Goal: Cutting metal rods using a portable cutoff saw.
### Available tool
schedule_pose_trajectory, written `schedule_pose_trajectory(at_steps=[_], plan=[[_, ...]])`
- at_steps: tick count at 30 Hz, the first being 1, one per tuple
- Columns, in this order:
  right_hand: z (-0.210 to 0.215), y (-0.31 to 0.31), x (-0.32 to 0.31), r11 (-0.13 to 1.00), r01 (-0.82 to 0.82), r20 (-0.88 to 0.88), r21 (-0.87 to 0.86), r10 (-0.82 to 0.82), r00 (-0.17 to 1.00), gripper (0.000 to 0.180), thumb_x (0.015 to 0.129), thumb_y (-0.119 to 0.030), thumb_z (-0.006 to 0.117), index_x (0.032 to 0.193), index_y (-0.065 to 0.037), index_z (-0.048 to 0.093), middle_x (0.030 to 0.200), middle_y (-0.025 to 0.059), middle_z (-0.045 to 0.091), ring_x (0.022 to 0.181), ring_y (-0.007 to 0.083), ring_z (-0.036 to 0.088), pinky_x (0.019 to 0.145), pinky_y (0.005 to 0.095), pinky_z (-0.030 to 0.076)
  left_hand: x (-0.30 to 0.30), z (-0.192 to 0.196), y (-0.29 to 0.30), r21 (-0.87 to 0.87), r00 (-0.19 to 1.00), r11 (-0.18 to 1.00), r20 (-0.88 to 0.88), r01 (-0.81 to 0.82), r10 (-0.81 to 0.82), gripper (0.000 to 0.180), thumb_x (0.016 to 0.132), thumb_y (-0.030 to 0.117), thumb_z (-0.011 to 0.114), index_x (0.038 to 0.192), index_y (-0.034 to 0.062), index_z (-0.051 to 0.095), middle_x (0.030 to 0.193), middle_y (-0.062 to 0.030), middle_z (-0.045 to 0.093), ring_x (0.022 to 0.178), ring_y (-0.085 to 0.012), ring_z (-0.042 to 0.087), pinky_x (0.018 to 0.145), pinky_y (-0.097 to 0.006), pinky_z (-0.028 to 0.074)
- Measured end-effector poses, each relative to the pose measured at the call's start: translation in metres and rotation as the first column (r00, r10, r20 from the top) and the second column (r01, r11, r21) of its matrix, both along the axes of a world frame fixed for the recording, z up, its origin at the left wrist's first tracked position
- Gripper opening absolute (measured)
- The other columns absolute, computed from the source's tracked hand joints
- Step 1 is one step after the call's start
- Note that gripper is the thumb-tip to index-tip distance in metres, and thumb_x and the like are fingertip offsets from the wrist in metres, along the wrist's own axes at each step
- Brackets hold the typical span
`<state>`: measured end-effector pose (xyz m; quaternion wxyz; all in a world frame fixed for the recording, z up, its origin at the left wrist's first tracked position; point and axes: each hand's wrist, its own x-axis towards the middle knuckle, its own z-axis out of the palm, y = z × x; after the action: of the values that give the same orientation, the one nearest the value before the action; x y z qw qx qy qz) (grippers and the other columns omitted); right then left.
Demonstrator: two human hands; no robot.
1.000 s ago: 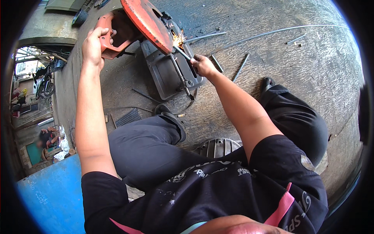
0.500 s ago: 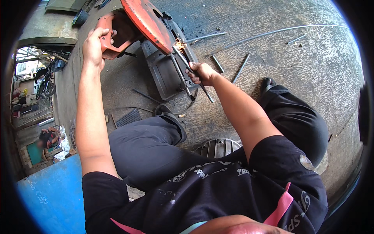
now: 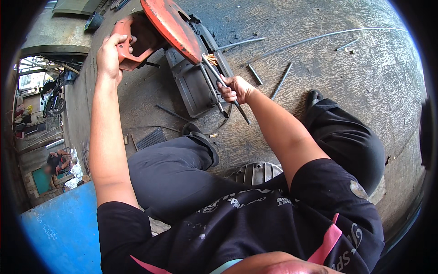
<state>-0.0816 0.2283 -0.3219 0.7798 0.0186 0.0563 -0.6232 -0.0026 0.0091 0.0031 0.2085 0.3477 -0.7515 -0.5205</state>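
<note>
My left hand (image 3: 109, 57) is wrapped round the orange-red D-shaped handle of a chop saw (image 3: 171, 28), on the upper left. A worn orange-red guard covers the saw's disc. Below it, on the floor, stands the dark grey metal base (image 3: 196, 96). My right hand (image 3: 237, 88) is closed round a thin dark metal rod (image 3: 242, 113), held at a slant over the base. The rod's far end reaches the lower tip of the guard, where sparks (image 3: 211, 59) fly. The guard hides the disc's cutting edge.
Cut rod pieces (image 3: 282, 80) and a long thin rod (image 3: 315, 38) lie on the rough floor. A cable (image 3: 155, 126) runs near my left foot. Beneath me is a ribbed metal part (image 3: 255, 172). A blue panel (image 3: 61, 228) stands lower left; a person (image 3: 58, 162) sits beyond it.
My right hand has shifted slightly along with the rod, whose near end sits a little lower. The spark burst looks smaller. My left hand stays on the saw handle.
</note>
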Motion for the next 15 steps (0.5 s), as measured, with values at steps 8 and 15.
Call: schedule_pose_trajectory(at_steps=[8,15], plan=[[0.007,0.006,0.002,0.999,-0.001,-0.129,0.036,0.006,0.992,0.036,0.094,-0.041,0.049,0.088,-0.006,0.052,0.057,-0.0016,0.040,0.041,0.0080,0.031,0.039,0.0231,0.024,0.001,0.002,0.001,0.008,1.000,1.000,-0.006,-0.002,0.002,0.025,0.082,0.016,0.055,0.100,-0.0004,0.054,0.086,-0.0102,0.063,0.066,-0.0130,0.055,0.060,-0.026,0.047],[0.015,0.006,-0.005,0.996,0.082,-0.318,0.038,-0.066,0.946,0.028,0.092,-0.038,0.054,0.084,-0.011,0.048,0.061,-0.0009,0.043,0.046,0.0085,0.033,0.043,0.0238,0.026,0.000,0.002,0.004,0.007,1.000,1.000,-0.012,0.000,0.000,0.023,0.081,0.016,0.056,0.098,-0.0003,0.053,0.087,-0.0114,0.065,0.067,-0.0135,0.056,0.065,-0.026,0.047]])
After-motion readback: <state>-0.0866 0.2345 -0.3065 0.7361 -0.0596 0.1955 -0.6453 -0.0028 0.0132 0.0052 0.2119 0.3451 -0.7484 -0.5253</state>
